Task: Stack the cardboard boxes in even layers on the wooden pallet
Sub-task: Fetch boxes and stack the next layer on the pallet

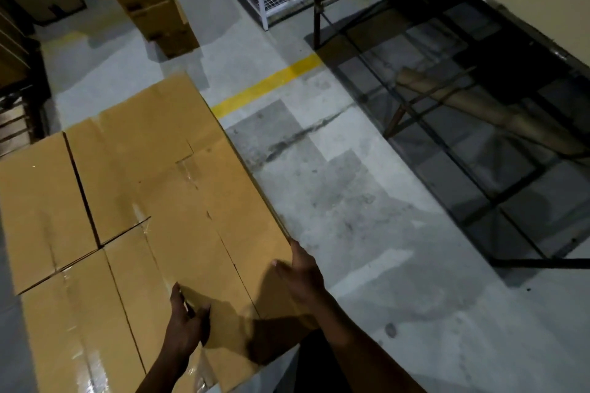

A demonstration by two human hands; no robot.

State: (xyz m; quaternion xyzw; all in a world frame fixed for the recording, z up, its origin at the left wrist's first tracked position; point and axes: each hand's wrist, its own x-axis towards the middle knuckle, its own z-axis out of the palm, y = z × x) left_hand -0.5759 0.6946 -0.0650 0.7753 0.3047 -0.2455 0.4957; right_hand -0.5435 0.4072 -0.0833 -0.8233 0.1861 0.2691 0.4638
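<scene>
step: squaring up the near box [204, 233] on the top layer | left hand [188, 325] flat on top, fingers loose | right hand [301, 274] open, pressing its right edge | tip: I'd push evenly till seams line up with the neighbour boxes [41, 201] | pallet hidden underneath

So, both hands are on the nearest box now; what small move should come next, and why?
Probably nudge the nearest box leftward until flush. The right hand presses flat on its right edge, the left hand lies on top, and dark gaps show toward the neighbouring boxes.
</scene>
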